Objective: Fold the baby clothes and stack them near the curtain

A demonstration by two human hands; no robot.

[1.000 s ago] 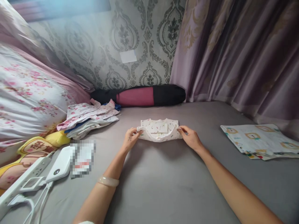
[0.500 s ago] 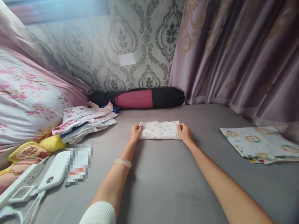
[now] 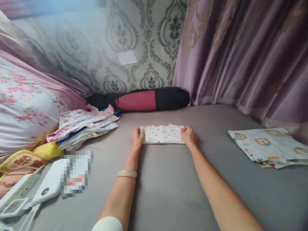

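Note:
A white garment (image 3: 163, 134) with a small coloured print lies folded into a wide, low rectangle on the grey bedsheet (image 3: 163, 186). Its exact kind is hard to tell in this folded shape. My left hand (image 3: 138, 137) grips its left end, thumb on top and fingers underneath. At the opposite end my right hand (image 3: 189, 136) pinches the edge in the same way. The upper edge of the cloth is slightly uneven, while its near edge runs straight. A pale bangle (image 3: 127, 173) sits on my left wrist.
Clothes (image 3: 86, 125) are piled at left, near a yellow cushion (image 3: 48, 150), a power strip (image 3: 19, 189) and a white device (image 3: 51, 179) with cables. A black and pink roll (image 3: 137, 101) lies along the wall. Printed folded cloth (image 3: 269, 144) rests at right, below the curtain (image 3: 231, 57).
Both hands keep their hold on the folded garment, whose upper edge shows a slightly different outline. The whole view has shifted a little.

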